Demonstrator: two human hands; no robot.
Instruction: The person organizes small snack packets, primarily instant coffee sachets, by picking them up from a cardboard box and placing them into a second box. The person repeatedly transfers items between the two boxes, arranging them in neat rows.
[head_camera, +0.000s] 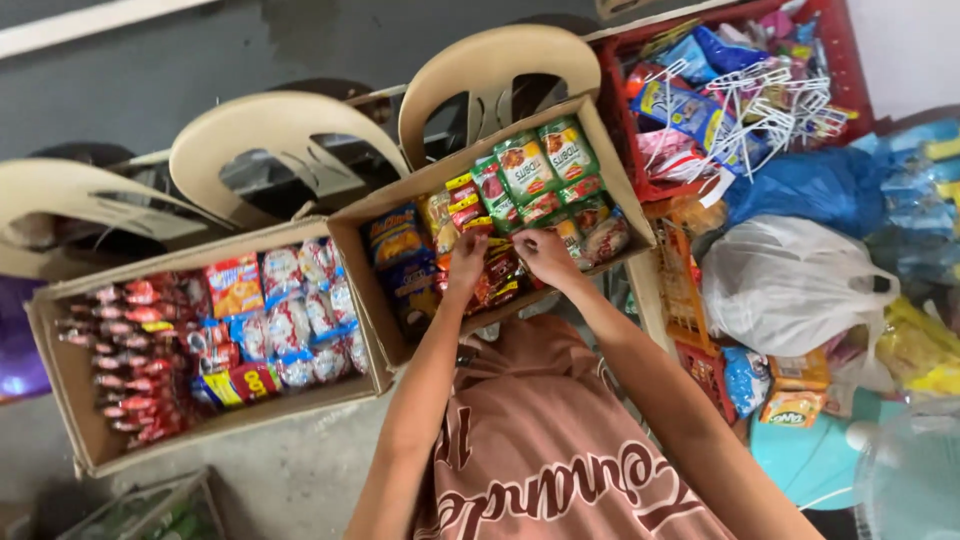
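Inside the middle box (620, 215), both hands (505, 258) pinch red sachets (497, 280), lying directly under the fingers, left hand (466, 262) slightly nearer.

Green sachets (545, 165) and blue packets (395, 240) fill the brown cardboard box (620, 165). Red wrappers (135, 365) crowd the neighbouring box (60, 375). Beige chairs (280, 125), red crate (845, 60), blue bag (815, 185), white bag (785, 285).

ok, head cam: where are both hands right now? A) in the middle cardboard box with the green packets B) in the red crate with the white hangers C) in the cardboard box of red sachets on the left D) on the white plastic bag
A: the left hand and right hand both sit on red packets inside the middle cardboard box, just below the green packets.
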